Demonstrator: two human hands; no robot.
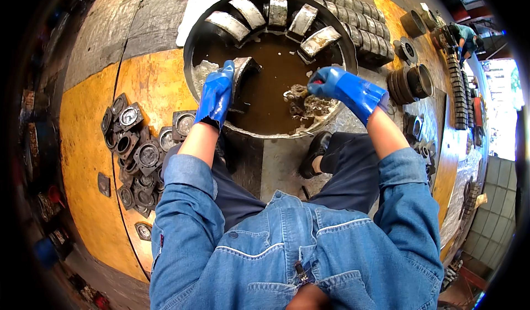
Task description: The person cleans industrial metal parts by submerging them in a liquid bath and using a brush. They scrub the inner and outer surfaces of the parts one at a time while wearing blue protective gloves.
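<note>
Both my hands wear blue rubber gloves and are over a round, low-sided metal tub [188,61] holding brown liquid [270,83]. At the tub's left side, my left hand [217,91] grips a curved metal block [243,69], tilted up on edge. My right hand [338,85] is closed at the right side round a tool with a bit of red at the grip; its working end [298,93] is wet and dirty, its kind unclear. Beneath it lies a greyish, sludge-covered lump [317,107]. Several more curved metal blocks [277,12] lean along the far inner wall.
A heap of square metal parts with round openings [148,155] lies on the boards to the left. Rows of dark curved blocks [353,20] stand beyond the tub. Metal rings [419,81] sit at right. Farther right, another person [467,38] bends over.
</note>
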